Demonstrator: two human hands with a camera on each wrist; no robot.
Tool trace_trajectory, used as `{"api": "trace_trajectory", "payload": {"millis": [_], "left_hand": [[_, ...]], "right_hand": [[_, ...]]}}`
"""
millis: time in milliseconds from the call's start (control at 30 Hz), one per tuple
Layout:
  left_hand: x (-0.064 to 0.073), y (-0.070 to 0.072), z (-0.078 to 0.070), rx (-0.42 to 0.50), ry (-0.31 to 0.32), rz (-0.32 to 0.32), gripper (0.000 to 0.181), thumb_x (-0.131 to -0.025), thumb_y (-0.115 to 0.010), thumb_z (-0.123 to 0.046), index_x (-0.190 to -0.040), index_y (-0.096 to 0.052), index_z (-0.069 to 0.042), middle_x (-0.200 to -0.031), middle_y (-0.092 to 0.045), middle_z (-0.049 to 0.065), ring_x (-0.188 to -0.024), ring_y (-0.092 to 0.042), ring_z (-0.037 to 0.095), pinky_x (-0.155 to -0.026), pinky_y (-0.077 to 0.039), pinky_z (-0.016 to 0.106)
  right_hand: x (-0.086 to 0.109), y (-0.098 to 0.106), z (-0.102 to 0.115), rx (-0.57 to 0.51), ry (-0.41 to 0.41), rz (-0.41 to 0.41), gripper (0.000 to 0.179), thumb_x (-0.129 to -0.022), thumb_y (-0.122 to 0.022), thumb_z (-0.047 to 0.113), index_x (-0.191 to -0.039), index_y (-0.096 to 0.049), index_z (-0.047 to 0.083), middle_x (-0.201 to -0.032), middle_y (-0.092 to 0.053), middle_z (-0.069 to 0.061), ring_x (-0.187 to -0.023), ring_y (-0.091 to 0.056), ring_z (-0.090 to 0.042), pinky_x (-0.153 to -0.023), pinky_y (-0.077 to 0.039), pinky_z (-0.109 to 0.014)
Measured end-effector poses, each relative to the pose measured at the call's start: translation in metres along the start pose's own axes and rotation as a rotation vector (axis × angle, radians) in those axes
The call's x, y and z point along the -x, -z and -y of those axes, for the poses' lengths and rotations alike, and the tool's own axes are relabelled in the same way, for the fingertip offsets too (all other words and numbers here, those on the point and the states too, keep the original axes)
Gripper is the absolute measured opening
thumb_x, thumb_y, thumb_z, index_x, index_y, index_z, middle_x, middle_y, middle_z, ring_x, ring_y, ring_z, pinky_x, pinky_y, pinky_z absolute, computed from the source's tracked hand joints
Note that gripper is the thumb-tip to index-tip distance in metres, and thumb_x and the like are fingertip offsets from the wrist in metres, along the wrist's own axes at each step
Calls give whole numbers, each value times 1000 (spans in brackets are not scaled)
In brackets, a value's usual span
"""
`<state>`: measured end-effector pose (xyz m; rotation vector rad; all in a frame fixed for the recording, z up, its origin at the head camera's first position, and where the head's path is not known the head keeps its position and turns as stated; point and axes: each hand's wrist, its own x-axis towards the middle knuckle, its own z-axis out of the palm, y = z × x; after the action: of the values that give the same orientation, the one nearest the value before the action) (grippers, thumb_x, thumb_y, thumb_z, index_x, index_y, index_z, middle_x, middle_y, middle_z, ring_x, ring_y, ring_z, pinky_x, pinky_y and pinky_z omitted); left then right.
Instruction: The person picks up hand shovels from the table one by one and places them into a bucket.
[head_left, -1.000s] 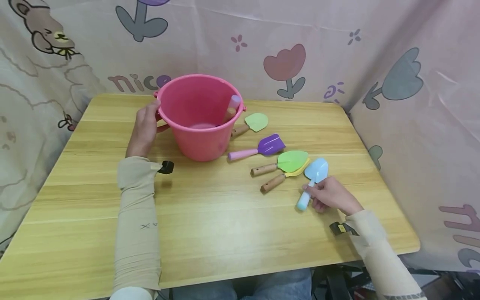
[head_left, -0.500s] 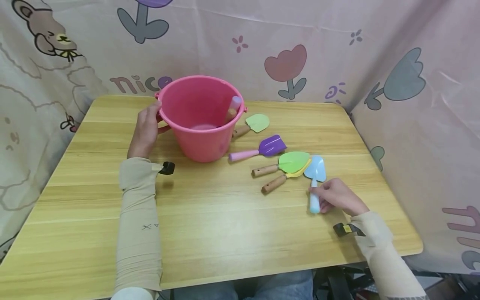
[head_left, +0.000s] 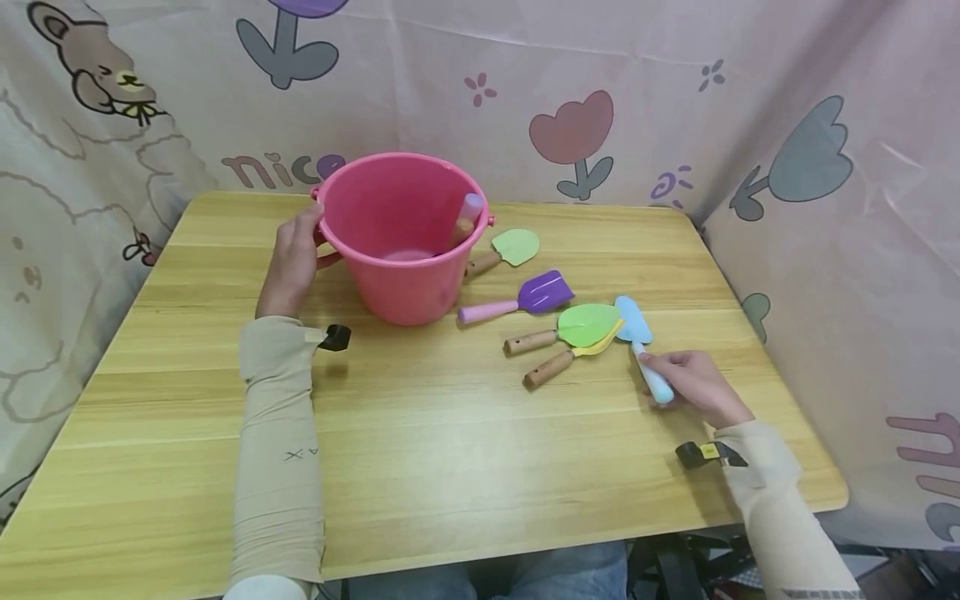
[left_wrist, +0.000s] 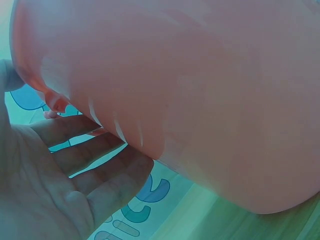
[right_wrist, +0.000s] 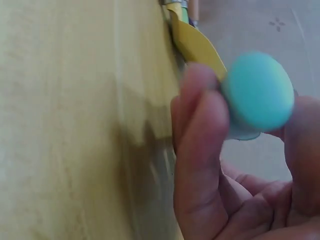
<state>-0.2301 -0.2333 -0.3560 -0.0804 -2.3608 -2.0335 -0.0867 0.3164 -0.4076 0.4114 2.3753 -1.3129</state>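
My left hand (head_left: pixel 290 254) holds the pink bucket (head_left: pixel 408 287) at its left side. In the left wrist view the thumb is at the rim and the fingers (left_wrist: pixel 120 170) lie against the outer wall. Between thumb and fingers, my right hand (head_left: pixel 693 383) pinches the light blue handle of a toy trowel (head_left: pixel 634 320). Its blue blade points away, close beside a yellow trowel (head_left: pixel 596 343). The right wrist view shows the rounded handle end (right_wrist: pixel 260 91) up close. Inside the bucket lean a lilac handle (head_left: pixel 472 206) and a brown one, their lower parts hidden.
A green trowel (head_left: pixel 588 323) partly covers the yellow one. Left of them lies a purple shovel (head_left: pixel 545 292) with a pink handle. Another pale green trowel (head_left: pixel 517 246) lies by the bucket, its handle partly hidden. Printed cloth (head_left: pixel 442 75) stands behind the wooden table (head_left: pixel 420 467).
My right hand has moved slightly right, swinging the blue trowel so its handle end points right and toward me. My left hand and the bucket stay in place.
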Motion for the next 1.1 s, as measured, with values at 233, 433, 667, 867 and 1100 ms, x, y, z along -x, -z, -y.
{"api": "trace_trajectory", "payload": {"millis": [233, 433, 667, 867, 1100], "left_hand": [[0, 0, -2, 4, -9, -2, 59, -109, -30, -55, -142, -60, -17, -133, -60, 0, -130, -58, 19, -107, -58, 38], [1, 1, -2, 19, -14, -1, 59, -109, -30, -54, -142, -60, -16, -132, -60, 2, -130, -58, 20, -106, -59, 35], [0, 1, -1, 18, -15, 2, 59, -109, -30, -54, -142, -60, -16, -135, -59, 3, -131, -57, 22, -110, -57, 41], [2, 0, 0, 18, -13, 5, 60, -108, -31, -56, -145, -58, -17, -138, -59, 4, -132, -56, 23, -111, -56, 43], [2, 0, 0, 17, -18, -2, 60, -108, -30, -56, -144, -59, -17, -138, -59, 4, -131, -57, 22, -109, -57, 40]], "right_hand": [[3, 12, -1, -241, 8, 34, 71, -105, -59, 41, -144, -42, -16, -92, -75, 2, -74, -66, -6, -67, -62, -20], [11, 21, 0, -405, 47, 73, 63, -105, -61, 30, -144, -39, -14, -103, -78, -1, -80, -69, -5, -75, -64, -19], [16, 31, -1, -614, 101, 156, 16, -106, -58, 11, -119, -66, 7, -106, -78, -11, -97, -78, -15, -93, -62, -24], [18, 33, -1, -698, 138, 151, 20, -105, -57, 7, -108, -77, 11, -107, -78, -10, -100, -78, -16, -95, -60, -23], [18, 35, 3, -760, 198, 121, 22, -105, -56, 5, -108, -78, 6, -108, -77, -7, -100, -78, -17, -95, -59, -21]]}}
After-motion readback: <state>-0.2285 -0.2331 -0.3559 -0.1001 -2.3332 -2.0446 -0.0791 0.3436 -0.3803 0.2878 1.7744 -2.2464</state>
